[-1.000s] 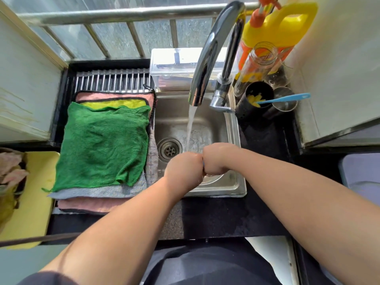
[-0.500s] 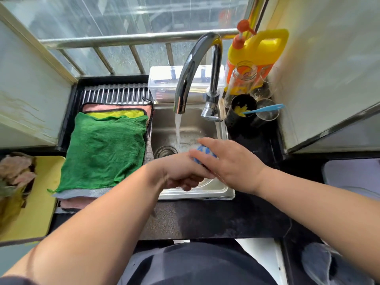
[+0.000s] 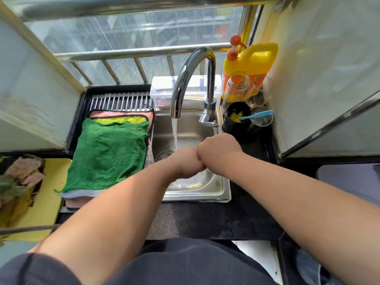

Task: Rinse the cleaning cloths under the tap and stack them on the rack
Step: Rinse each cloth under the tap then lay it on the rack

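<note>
No cloth shows in the fists themselves. The left hand (image 3: 185,163) and right hand (image 3: 220,149) are both balled tight, knuckles touching, over the sink (image 3: 197,192) just in front of the running tap (image 3: 185,79). I judge they are wringing a cloth hidden inside. On the rack (image 3: 121,101) beside the sink lies a flat stack: a green cloth (image 3: 109,153) on top, with yellow, pink and grey edges beneath. Most of the task looks done. Left to do: stack this cloth and shut off the tap.
</note>
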